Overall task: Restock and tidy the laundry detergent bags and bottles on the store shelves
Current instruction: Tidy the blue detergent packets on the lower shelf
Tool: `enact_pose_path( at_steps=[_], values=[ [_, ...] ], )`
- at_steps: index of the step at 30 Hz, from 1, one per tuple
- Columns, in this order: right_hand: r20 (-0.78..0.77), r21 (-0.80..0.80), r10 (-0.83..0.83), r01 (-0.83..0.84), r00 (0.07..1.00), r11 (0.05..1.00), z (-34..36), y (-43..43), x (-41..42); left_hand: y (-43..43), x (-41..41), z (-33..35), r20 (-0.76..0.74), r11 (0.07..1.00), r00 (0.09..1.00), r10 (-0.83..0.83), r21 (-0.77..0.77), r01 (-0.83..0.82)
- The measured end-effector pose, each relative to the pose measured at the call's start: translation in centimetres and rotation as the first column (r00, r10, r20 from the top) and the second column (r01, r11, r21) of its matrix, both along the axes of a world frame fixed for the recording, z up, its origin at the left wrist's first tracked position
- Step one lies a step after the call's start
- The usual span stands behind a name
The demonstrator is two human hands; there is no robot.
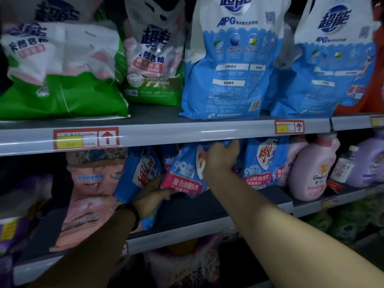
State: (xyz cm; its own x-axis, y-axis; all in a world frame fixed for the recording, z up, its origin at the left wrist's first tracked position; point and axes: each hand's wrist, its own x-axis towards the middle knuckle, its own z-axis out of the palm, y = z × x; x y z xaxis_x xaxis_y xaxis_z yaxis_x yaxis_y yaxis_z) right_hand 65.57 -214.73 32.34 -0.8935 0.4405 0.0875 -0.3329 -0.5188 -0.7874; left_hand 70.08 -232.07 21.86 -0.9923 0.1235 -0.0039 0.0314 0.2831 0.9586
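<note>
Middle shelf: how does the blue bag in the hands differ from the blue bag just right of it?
The held bag is tilted, with the right hand gripping its top and the left hand holding its lower corner. The neighbour bag stands upright, ungripped. Both share blue-and-pink print.

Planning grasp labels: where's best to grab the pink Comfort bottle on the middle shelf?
Probably the narrower shoulder under its cap, coming from the front: the pink Comfort bottle stands upright near the shelf edge, body wide, a small clear bottle close beside it.
</note>
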Motion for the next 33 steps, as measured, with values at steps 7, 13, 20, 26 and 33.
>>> enact_pose_path(
  at_steps=[7,13,20,26,33],
  values=[
    [0.232,0.407,0.647,-0.677,0.726,0.613,-3.8,-2.7,-0.4,-0.6,-1.0,-0.7,-0.153,0.958,0.967,0.202,-0.172,-0.228],
    [0.271,0.688,0.279,-0.389,0.921,0.613,-10.9,0.2,-1.0,-1.6,-1.4,-1.7,-0.113,0.946,0.967,0.226,-0.212,-0.246],
    [0.394,0.683,0.318,-0.507,0.862,0.526,-13.7,3.3,-2.2,-1.8,-1.3,-1.8,-0.087,0.966,0.977,0.197,-0.155,-0.208],
    [0.549,0.607,0.425,-0.693,0.719,0.388,-14.4,4.4,-5.3,-1.5,-1.9,-2.1,-0.083,0.962,0.977,0.196,-0.178,-0.208],
    [0.627,0.619,0.357,-0.721,0.693,0.312,-14.1,5.6,-7.9,-0.4,-2.1,-2.0,-0.007,0.969,0.993,0.116,-0.221,-0.115]
  ],
)
